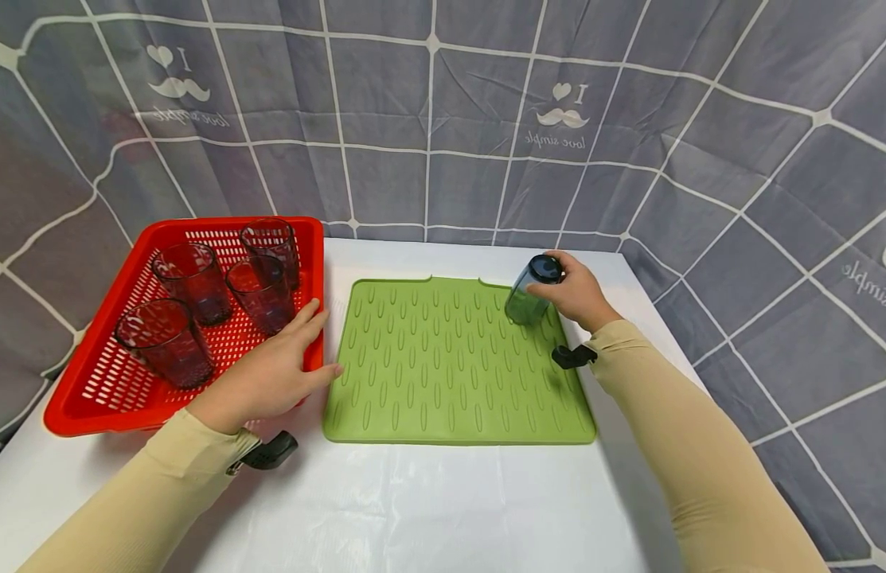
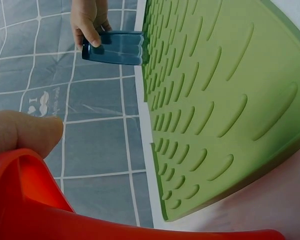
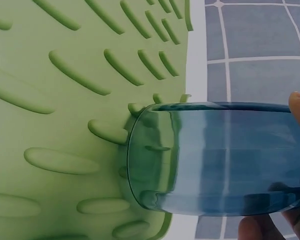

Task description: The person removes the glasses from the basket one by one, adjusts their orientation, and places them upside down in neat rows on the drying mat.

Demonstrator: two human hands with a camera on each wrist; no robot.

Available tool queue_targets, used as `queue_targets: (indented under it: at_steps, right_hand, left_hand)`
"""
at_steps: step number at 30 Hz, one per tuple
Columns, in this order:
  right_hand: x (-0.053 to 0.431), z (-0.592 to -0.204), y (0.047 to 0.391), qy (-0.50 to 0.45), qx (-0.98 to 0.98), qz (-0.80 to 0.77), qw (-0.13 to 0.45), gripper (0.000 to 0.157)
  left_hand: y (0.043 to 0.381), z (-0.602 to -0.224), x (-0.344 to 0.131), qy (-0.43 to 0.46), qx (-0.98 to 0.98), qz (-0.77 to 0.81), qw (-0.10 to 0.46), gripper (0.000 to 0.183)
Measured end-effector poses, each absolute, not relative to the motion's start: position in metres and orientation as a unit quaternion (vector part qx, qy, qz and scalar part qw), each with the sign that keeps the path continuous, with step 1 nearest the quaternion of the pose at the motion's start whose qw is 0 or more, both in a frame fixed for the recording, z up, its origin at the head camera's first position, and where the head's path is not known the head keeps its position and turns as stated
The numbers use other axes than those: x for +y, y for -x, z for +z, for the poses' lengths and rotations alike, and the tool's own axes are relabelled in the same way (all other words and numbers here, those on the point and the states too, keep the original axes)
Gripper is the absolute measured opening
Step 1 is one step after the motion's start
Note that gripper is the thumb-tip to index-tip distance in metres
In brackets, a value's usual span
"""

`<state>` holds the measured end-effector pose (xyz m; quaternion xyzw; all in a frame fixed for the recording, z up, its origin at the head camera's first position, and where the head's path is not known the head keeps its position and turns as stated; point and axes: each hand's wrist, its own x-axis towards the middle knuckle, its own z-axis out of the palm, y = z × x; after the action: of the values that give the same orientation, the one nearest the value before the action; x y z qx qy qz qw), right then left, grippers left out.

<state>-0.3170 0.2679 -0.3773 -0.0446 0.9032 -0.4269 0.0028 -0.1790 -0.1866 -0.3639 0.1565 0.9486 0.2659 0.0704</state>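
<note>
- Four see-through glasses (image 1: 166,342) sit in the red basket (image 1: 315,255) in the head view. Your left hand (image 1: 274,374) rests on its side, fingers loose. Your right hand (image 1: 575,294) grips the upside-down blue glass (image 1: 526,296) over the green mat's (image 1: 443,374) far right corner.
- Left wrist view: the basket's edge blocks the front.
- Right wrist view: bumps crowd the glass's mouth; gray cloth (image 3: 255,35) hangs behind.

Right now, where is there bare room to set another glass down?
Bare: the green mat left of the blue glass in the right hand, and the white table along the mat's near edge. Crowded: the red basket, with four glasses inside and the left hand at its right rim.
</note>
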Motion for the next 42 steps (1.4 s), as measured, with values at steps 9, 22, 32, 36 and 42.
queue_targets:
  at_steps: [9, 22, 32, 36, 42]
  right_hand:
    - [0.267, -0.379, 0.319, 0.046, 0.905, -0.423, 0.009, 0.075]
    - [0.263, -0.383, 0.319, 0.035, 0.907, -0.419, 0.013, 0.087]
    - [0.263, -0.388, 0.318, 0.035, 0.908, -0.417, 0.011, 0.084]
    - [0.263, -0.390, 0.320, 0.037, 0.906, -0.421, 0.015, 0.085]
    - [0.263, -0.393, 0.322, 0.043, 0.907, -0.419, 0.019, 0.084]
  left_hand:
    - [0.179, -0.365, -0.185, -0.158, 0.948, 0.270, 0.067, 0.090]
    - [0.180, -0.365, -0.186, -0.158, 0.949, 0.265, 0.065, 0.089]
    - [0.180, -0.366, -0.186, -0.155, 0.950, 0.263, 0.068, 0.089]
    - [0.180, -0.366, -0.187, -0.152, 0.950, 0.264, 0.070, 0.088]
    - [0.180, -0.367, -0.187, -0.152, 0.950, 0.264, 0.070, 0.088]
